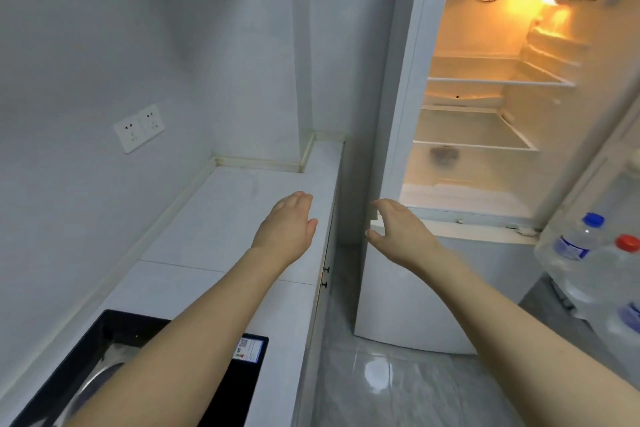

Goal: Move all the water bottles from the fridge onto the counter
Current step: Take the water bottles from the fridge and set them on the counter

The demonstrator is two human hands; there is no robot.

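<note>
Both arms were out in front of me. My left hand (289, 224) hovered over the near edge of the worktop (221, 218), fingers (298, 199) straight and close together, thumb out to the side, holding nothing. My right hand (398, 229) hung just right of it, in front of the fridge (394, 114) at its lower left corner, fingers loosely curved and apart, thumb spread below, gripping nothing; whether the tips touched the frame I could not tell.

The fridge stood open beyond my right fingers, lit yellow inside, its glass shelves (485, 80) bare. The door (588, 184) swung out well to the right of my right hand. In its rack stood the bottles: one with a blue cap (575, 243), one with a red cap (623, 263) just beside it, and a blurred blue patch lower down that I could not make out.

Below my left forearm, nearer me than the fingers, a black sink (242, 374) sat in the worktop. Two sockets (138, 128) were on the wall left of my left hand.
</note>
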